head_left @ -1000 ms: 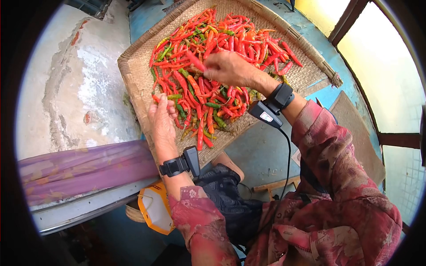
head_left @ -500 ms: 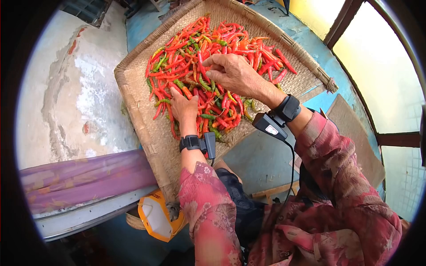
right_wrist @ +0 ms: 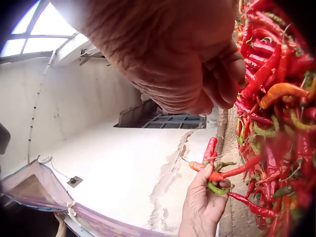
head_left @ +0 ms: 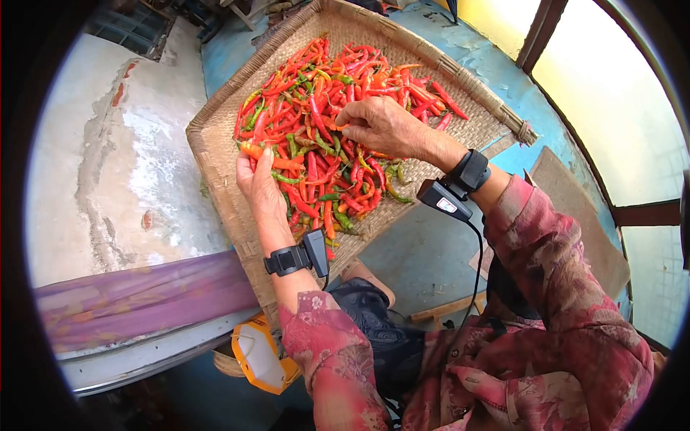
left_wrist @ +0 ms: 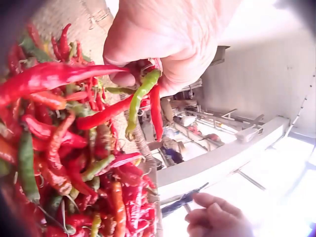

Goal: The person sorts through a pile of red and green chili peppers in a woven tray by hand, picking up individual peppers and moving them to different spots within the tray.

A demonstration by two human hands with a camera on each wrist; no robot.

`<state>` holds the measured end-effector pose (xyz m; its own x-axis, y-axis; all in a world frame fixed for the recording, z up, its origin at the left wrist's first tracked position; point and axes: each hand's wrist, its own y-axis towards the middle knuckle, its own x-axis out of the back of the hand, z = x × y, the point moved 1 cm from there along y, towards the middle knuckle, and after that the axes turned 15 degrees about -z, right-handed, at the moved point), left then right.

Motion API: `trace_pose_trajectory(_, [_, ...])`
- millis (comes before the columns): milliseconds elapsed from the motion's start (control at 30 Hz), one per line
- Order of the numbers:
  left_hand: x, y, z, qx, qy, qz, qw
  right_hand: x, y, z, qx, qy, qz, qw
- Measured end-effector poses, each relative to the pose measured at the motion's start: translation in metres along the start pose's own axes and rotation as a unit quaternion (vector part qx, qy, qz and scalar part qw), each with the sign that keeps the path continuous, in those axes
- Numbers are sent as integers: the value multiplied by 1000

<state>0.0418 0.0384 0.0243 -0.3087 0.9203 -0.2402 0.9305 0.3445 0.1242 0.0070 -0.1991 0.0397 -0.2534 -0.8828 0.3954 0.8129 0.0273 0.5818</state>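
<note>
Down over the woven tray (head_left: 215, 154), both hands were at work among the chillies (head_left: 345, 79). The left hand (head_left: 260, 188) was raised at the near left edge of the heap, its fingers and thumb curled round a small bunch of chillies (head_left: 277, 162): red and orange ones with at least one green, their tips sticking out toward the middle of the tray. The left wrist view showed the same bunch (left_wrist: 140, 101) dangling from the closed fingers, a green chilli and two or three red ones hanging above the pile. From the right wrist camera the left hand (right_wrist: 202, 205) appeared palm-up with the bunch (right_wrist: 217, 173) pinched across its fingertips.

The right hand (head_left: 384, 128) hovered over the centre of the heap, its fingers bent and its fingertips pinched together at the chillies just below; whether it had actually lifted one I cannot tell, as the fingertips hid the spot. The right wrist view showed only curled fingers (right_wrist: 222, 74) close beside the red pods.

The tray lay tilted across the person's lap and against a pale wall (head_left: 108, 144), with a purple cloth (head_left: 144, 294) beneath its near corner. A yellow-rimmed object (head_left: 262, 355) sat below the left sleeve (head_left: 323, 345).
</note>
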Motion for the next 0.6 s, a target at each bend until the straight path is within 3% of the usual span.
trace_pose_trajectory(100, [-11,-18,-8,-8,-11,27,1000,-7,-3,5,-33,33,44,998])
trace_pose_trajectory(200, [-21,-33,-5,44,-9,103,994,-23,-6,3,-24,78,-1,997])
trace_pose_trajectory(267, [-30,-42,-4,61,9,152,986,-32,-4,0,-51,84,11,995])
trace_pose_trajectory(333, [-37,-49,-5,64,19,183,981,-31,-5,11,-290,248,5,925])
trace_pose_trajectory(367, [-38,-52,-6,59,39,193,979,-33,-6,13,-316,368,-36,873])
trace_pose_trajectory(467, [-40,-55,-10,55,64,191,978,-38,-3,2,-372,342,-81,859])
trace_pose_trajectory(500, [-37,-53,-8,67,54,183,979,-37,0,5,-340,322,-112,877])
trace_pose_trajectory(600, [-19,-44,-1,82,57,158,982,-32,5,12,-312,354,-182,863])
